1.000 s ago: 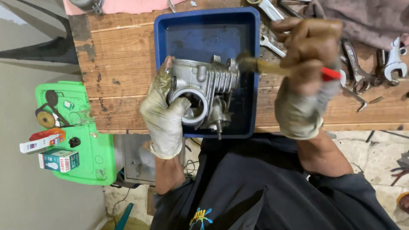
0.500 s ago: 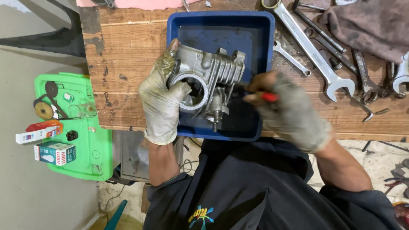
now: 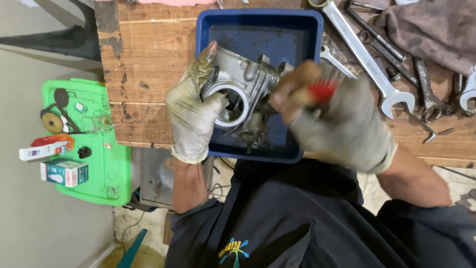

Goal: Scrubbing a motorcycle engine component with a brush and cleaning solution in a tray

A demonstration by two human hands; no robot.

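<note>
So my left hand was clamped round the engine part over the tray; right hand, blurry, gripped a red-handled tool against it.

Two gloved hands worked close together in front of the chest.

The left hand was curled in a firm grip, thumb up, bare forearm bent below. The right hand was fisted and motion-blurred, its forearm angled in from the right.
</note>
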